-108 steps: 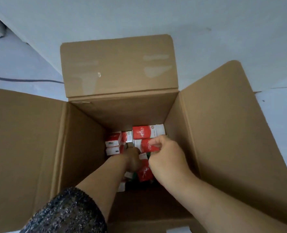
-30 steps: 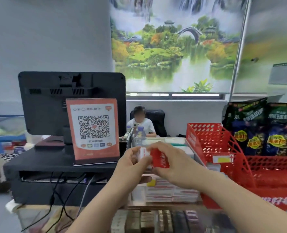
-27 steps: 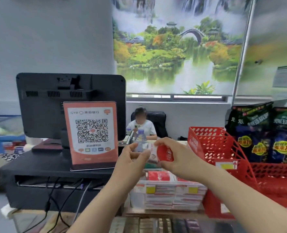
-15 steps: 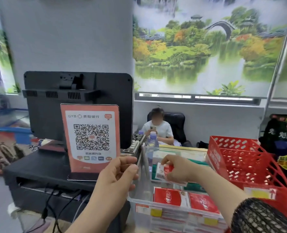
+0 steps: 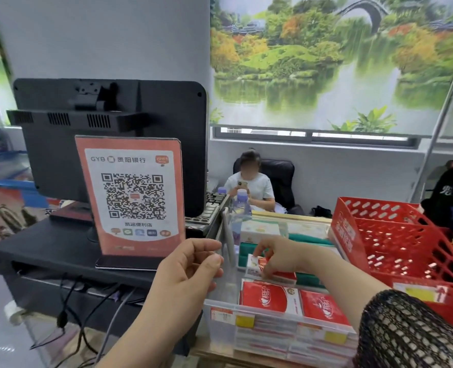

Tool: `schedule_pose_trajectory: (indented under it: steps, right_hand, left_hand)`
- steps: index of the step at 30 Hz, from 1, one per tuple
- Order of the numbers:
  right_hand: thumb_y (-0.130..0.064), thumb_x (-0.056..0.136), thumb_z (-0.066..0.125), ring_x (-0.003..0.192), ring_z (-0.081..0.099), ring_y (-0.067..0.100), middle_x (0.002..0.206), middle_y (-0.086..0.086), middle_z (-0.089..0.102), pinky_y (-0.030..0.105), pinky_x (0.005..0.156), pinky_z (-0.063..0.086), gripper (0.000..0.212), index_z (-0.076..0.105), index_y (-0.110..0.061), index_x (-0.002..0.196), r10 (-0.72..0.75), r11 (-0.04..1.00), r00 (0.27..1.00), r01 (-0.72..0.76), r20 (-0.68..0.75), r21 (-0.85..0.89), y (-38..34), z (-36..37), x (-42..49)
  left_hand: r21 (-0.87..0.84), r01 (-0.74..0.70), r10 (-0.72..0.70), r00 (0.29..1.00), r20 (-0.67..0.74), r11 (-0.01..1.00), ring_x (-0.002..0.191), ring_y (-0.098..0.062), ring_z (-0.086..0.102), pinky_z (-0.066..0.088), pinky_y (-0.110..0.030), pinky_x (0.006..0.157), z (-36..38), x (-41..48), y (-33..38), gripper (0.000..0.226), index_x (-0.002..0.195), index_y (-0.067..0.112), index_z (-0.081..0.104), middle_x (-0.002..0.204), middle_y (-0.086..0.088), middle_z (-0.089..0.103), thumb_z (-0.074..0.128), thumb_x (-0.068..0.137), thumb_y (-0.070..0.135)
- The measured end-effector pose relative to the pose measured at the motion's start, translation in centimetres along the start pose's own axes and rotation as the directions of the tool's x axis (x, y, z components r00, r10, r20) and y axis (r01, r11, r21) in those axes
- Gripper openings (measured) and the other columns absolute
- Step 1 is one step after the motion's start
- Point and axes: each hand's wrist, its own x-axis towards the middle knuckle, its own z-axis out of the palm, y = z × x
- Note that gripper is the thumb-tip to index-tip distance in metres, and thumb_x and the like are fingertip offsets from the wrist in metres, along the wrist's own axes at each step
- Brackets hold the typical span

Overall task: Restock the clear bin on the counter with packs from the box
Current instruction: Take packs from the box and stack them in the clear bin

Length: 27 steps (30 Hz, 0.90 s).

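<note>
The clear bin (image 5: 221, 309) stands on the counter at lower centre, with red packs (image 5: 269, 297) lying flat in its front row. My right hand (image 5: 283, 257) reaches into the bin's rear row and grips a red-and-white pack (image 5: 256, 265), which sits low on the packs there. My left hand (image 5: 190, 269) hovers at the bin's left side, its fingers pinched on the edge of the raised clear lid (image 5: 226, 235). The cardboard box is out of view.
An orange QR-code sign (image 5: 132, 195) and the back of a black monitor (image 5: 113, 123) stand left of the bin. A red mesh basket (image 5: 406, 248) sits close on the right. A water bottle (image 5: 240, 208) and a seated person (image 5: 252, 181) are behind the counter.
I turned from the box to the counter. My right hand lowered the pack from chest height into the bin's rear row; my left hand let go of the pack and moved to the lid.
</note>
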Motion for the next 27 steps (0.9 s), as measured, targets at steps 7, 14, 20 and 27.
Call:
schedule_pose_trajectory:
  steps: [7, 14, 20, 27]
  right_hand:
    - [-0.024, 0.075, 0.072, 0.107, 0.059, 0.020, 0.131, 0.000, 0.052, 0.039, 0.094, 0.050, 0.062, 0.044, -0.048, 0.125, 0.049, 0.999, 0.996, -0.048, 0.078, -0.024, -0.1, -0.2, -0.3]
    - [-0.011, 0.080, 0.064, 0.109, 0.058, 0.021, 0.139, 0.000, 0.046, 0.036, 0.089, 0.052, 0.066, 0.045, -0.048, 0.131, 0.083, 0.994, 0.980, -0.068, 0.181, -0.091, -0.4, -0.3, -0.7]
    - [-0.002, 0.072, 0.063, 0.113, 0.052, 0.022, 0.134, 0.001, 0.048, 0.031, 0.082, 0.048, 0.058, 0.051, -0.034, 0.119, 0.073, 0.996, 0.985, -0.062, 0.155, -0.070, -0.8, -0.5, -0.4]
    - [-0.009, 0.068, 0.070, 0.110, 0.049, 0.021, 0.125, -0.002, 0.051, 0.037, 0.088, 0.045, 0.049, 0.056, -0.034, 0.108, 0.064, 0.978, 0.992, -0.041, 0.106, -0.204, -0.4, -1.7, -0.6]
  left_hand:
    - [0.009, -0.005, 0.005, 0.999, 0.041, 1.000, 0.074, -0.011, 0.068, 0.053, -0.017, 0.062, 0.8, 0.3, 0.0, 0.019, 0.094, 0.022, 0.067, 0.083, -0.003, 0.071, 0.057, 0.091, 0.006]
    - [0.031, -0.012, 0.010, 0.998, 0.063, 0.999, 0.076, -0.014, 0.068, 0.055, -0.020, 0.065, 0.8, 0.3, -0.1, 0.020, 0.094, 0.023, 0.067, 0.084, -0.004, 0.071, 0.057, 0.091, 0.005]
    - [0.035, -0.005, 0.003, 0.998, 0.064, 0.999, 0.078, -0.014, 0.069, 0.054, -0.019, 0.065, 0.6, 0.2, -0.3, 0.020, 0.094, 0.023, 0.067, 0.085, -0.002, 0.072, 0.058, 0.091, 0.006]
    - [0.047, -0.006, 0.003, 0.997, 0.072, 0.999, 0.079, -0.012, 0.069, 0.053, -0.019, 0.065, 0.6, -0.1, -0.3, 0.020, 0.094, 0.026, 0.067, 0.085, 0.002, 0.072, 0.058, 0.091, 0.008]
